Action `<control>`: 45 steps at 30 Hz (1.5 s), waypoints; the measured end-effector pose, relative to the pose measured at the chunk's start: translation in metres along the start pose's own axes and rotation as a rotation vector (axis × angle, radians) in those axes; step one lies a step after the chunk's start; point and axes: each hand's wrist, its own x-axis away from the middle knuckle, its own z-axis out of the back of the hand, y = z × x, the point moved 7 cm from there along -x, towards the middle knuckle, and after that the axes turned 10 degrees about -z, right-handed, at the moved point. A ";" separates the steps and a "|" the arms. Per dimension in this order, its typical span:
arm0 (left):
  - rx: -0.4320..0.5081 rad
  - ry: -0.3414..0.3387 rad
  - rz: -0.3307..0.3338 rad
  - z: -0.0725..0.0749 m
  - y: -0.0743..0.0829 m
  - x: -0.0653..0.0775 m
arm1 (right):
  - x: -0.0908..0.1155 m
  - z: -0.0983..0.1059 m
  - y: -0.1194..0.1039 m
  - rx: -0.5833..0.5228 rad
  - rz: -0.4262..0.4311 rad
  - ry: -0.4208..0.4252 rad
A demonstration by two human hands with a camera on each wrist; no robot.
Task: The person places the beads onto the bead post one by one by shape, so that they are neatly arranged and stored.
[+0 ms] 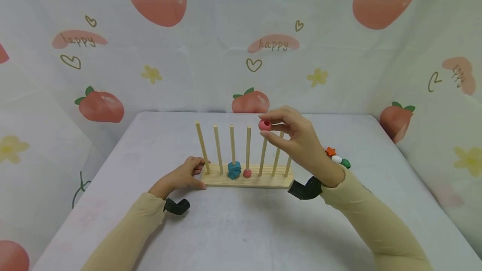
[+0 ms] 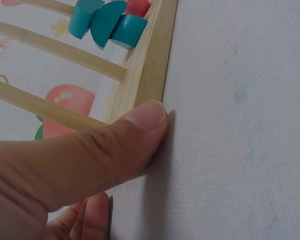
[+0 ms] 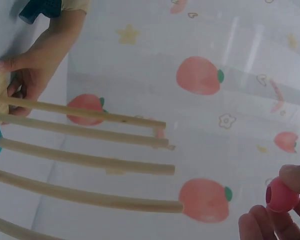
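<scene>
My right hand pinches a round pinkish-red bead between thumb and fingers, up near the peg tops right of the middle peg. The bead's hole shows in the head view and in the right wrist view. Below stands a wooden peg board with several upright pegs. Teal beads are stacked low on its third peg from the left, and a small red bead sits at the foot of the peg beside it. My left hand holds the board's left end, thumb at the front corner and fingers toward the back.
Right of the board, partly behind my right wrist, lie an orange star bead, a white bead and a green bead. A white cloth covers the table, and a printed curtain hangs behind it.
</scene>
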 end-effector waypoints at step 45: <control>0.004 -0.002 -0.001 -0.001 0.000 -0.001 | -0.038 -0.019 0.042 0.347 -0.154 -0.306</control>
